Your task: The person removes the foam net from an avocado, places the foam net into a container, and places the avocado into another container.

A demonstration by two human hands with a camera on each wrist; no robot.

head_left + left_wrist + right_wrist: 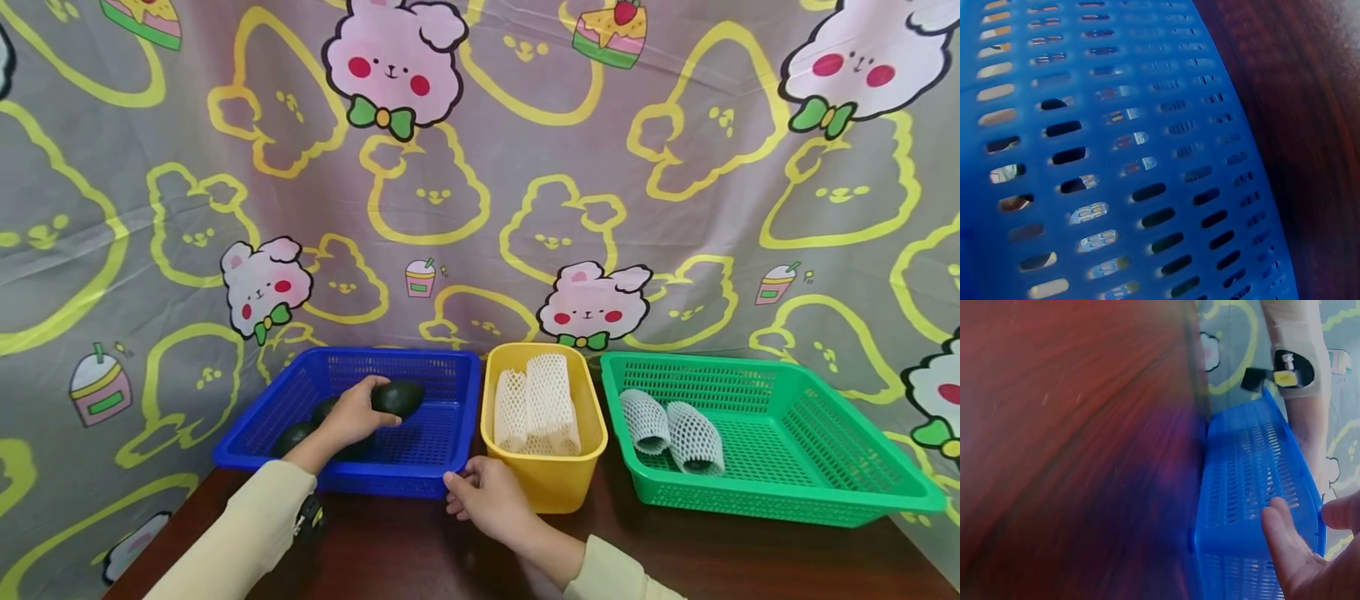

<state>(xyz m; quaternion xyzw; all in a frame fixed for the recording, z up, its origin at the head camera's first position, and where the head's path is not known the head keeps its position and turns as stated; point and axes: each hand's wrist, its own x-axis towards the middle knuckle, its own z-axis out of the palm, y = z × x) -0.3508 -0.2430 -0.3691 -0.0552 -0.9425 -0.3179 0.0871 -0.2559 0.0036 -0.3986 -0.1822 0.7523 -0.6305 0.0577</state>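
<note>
In the head view my left hand [354,414] reaches into the blue basket [405,482] and grips a dark green avocado [400,398] between thumb and fingers. More dark avocados [294,437] lie below and beside that hand, partly hidden by it. My right hand [495,500] holds the basket's front right corner, thumb at the rim and fingers lower, against the outside. The right wrist view shows those fingers [1282,531] at the slotted blue wall [1241,469]. Only the basket's slotted side [1147,181] and dark wood appear in the left wrist view; the hand is out of it.
A yellow bin [555,483] with white foam net sleeves [551,400] stands right of the blue basket. Beyond it, a green basket [750,500] holds two netted items [693,437]. All stand on a dark wooden table [390,542] before a patterned cloth [480,250].
</note>
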